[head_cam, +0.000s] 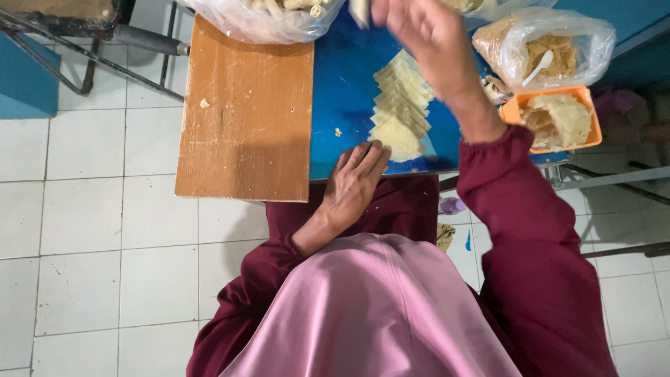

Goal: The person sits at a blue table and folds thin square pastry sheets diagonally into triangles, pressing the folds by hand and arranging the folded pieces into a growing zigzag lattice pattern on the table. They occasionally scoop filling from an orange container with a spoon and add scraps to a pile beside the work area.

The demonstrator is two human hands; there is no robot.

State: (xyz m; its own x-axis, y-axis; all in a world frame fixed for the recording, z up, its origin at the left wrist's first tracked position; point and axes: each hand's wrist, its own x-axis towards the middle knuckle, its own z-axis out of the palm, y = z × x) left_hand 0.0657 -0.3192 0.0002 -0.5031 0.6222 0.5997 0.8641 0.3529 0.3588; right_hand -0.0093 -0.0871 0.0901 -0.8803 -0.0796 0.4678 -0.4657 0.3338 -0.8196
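An orange tray (590, 112) sits at about 3 o'clock on the right edge of the blue desk (345, 98), holding a pale crumbly mound and a darker brown filling. Just above it, at 2 o'clock, a clear plastic bag (558, 49) lies open with brown shredded filling inside and a white plastic spoon (539, 66) stuck in it. At 12 o'clock a second clear bag (262, 21) holds pale rolled pieces; it overlaps the far end of a wooden board (244, 112) that lies along the desk's left side at 10 o'clock, with a few crumbs on it.

In the middle of the desk a fanned stack of pale thin wrapper sheets (399, 108) runs from 12 towards 6 o'clock. The left hand (354, 180) rests at the near edge of the desk, its grip spread flat, fingertips touching the nearest sheet of the stack. The right hand (426, 35) is raised over the far end of the stack at 1 o'clock, blurred; its grip seems to pinch a pale piece (359, 12) at the top edge of the view, though the blur leaves that unsure. The right forearm and dark red sleeve (516, 202) cross in front of part of the stack and the space before the tray. White floor tiles (105, 244) lie below, and a metal frame (84, 49) stands at 10 o'clock.
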